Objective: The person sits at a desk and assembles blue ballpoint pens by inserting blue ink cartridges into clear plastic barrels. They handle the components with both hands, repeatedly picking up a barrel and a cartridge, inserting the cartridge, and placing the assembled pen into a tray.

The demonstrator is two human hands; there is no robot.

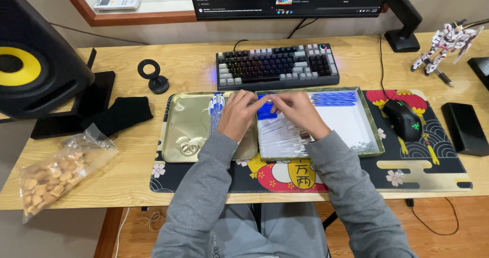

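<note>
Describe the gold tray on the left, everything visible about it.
The gold tray is a shallow rectangular tray of shiny, metal-looking material with rounded corners and a raised rim. It lies flat on the patterned desk mat, just in front of the keyboard, side by side with the white-bottomed tray. A few assembled pens with blue and white parts lie near its right side. An embossed knot-like emblem shows near its front. The left hand hovers over its right edge, hiding that corner.

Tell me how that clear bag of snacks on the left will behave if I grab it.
The bag of snacks is probably floppy: its clear film looks crumpled. Likely light, with small loose pieces that may shift. Its top looks loosely gathered, so contents could spill.
</note>
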